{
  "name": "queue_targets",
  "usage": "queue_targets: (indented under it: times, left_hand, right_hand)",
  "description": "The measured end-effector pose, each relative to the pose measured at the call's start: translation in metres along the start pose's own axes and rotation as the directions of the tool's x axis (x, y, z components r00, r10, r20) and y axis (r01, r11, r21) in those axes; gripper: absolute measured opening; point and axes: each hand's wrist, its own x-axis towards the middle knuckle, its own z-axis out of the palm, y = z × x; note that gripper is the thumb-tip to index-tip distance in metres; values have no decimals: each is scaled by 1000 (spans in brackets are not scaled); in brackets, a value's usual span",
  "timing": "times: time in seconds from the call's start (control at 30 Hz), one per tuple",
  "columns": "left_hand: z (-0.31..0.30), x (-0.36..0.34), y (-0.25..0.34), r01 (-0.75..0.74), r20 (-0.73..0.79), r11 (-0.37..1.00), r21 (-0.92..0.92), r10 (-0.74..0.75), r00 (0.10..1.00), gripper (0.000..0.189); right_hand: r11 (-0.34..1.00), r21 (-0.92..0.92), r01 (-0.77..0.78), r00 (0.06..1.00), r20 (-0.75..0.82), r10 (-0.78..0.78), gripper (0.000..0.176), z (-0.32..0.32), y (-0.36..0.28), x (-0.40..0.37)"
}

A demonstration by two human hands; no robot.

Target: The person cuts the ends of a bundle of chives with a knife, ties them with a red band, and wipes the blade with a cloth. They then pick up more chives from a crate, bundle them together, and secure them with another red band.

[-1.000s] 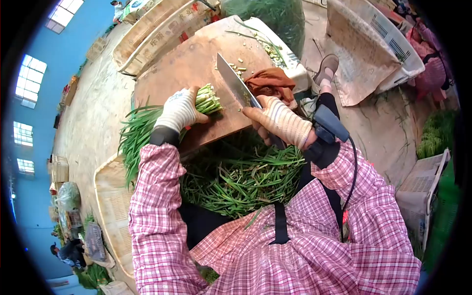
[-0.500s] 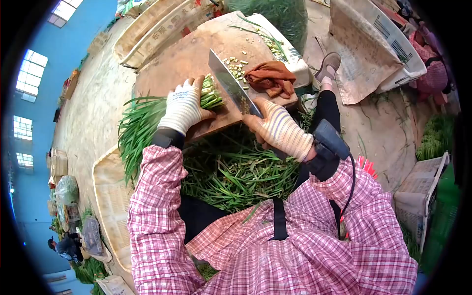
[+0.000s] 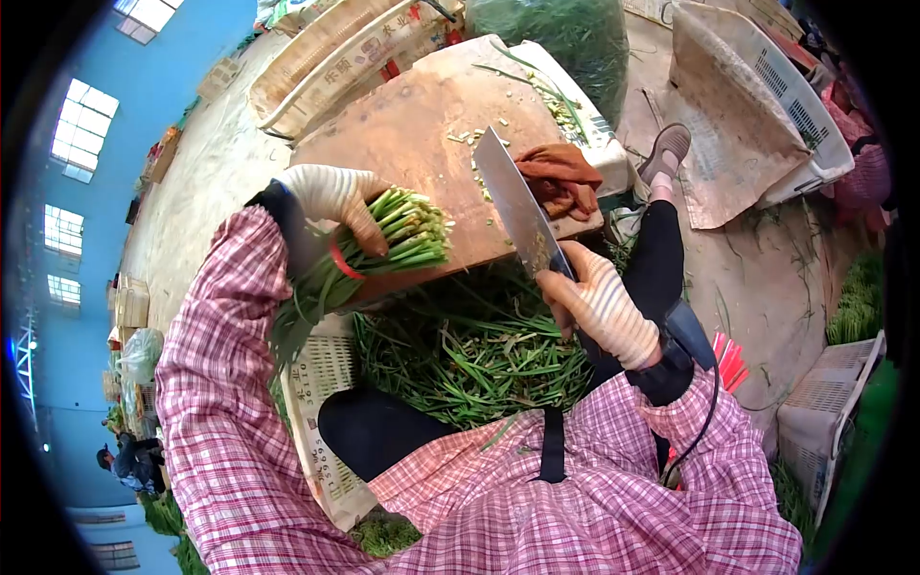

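Observation:
My left hand (image 3: 343, 199), in a white knit glove with stained fingertips, is closed around a bunch of long green stalks (image 3: 417, 228). A red band (image 3: 344, 259) circles the bunch below the pale cut ends, which point right over the near edge of the wooden board (image 3: 383, 125). In my right hand (image 3: 602, 305), also gloved, is the handle of a cleaver (image 3: 517, 196). Its broad blade points up and away, apart from the bunch. Short cut stalk pieces (image 3: 467, 135) lie on the board, and a rust-brown cloth (image 3: 561, 177) is bunched at its right side.
Loose green trimmings (image 3: 460, 359) heap below the board, between my legs. Beige crates (image 3: 335, 57) stand behind it, with a plastic bag of greens (image 3: 565, 48) at the back. A lined white crate (image 3: 795, 115) stands right. Another person (image 3: 134, 465) is far left.
My left hand has shifted left and turned over with the bunch, so the red band now shows. The cleaver has moved right and down in view, away from the stalks.

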Motion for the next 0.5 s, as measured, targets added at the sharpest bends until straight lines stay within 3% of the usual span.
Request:
queue_targets:
  times: [0.03,0.13,0.17,0.2,0.27,0.3,0.33,0.4,0.43,0.5]
  left_hand:
    - [-3,9,-5,-23,-4,998,-57,22,1000,78]
    - [-12,31,2,22,-263,933,358,79,962,90]
    - [-15,28,2,156,-449,838,523,116,886,101]
    - [-11,24,3,147,-510,810,568,207,835,103]
    - [36,11,24,395,-747,720,570,255,615,100]
    - [66,9,23,376,-798,749,546,328,505,104]
    - [87,18,23,471,-813,672,571,382,439,114]
    - [106,50,-5,463,-782,636,617,434,447,121]
    - [92,68,-26,465,-791,641,610,462,401,119]
    - [41,50,-27,249,-794,829,500,325,513,115]
  right_hand:
    - [1000,7,-2,1000,0,2,43,0,1,0]
    - [1000,-12,-9,999,-35,9,43,-3,3,-2]
    - [1000,-24,-4,999,-36,3,43,-5,2,-3]
    - [999,-35,1,999,-35,-3,43,-6,3,-4]
    - [999,-39,21,998,-56,-23,43,-5,4,-4]
    - [999,-37,32,998,-56,-34,43,-5,3,-4]
    - [999,-33,43,997,-59,-44,42,-4,1,-4]
    - [992,-79,96,992,-73,-102,41,3,0,-1]
    - [991,-85,104,993,-52,-109,40,5,-2,1]
    - [970,-159,183,980,-43,-192,39,8,3,9]
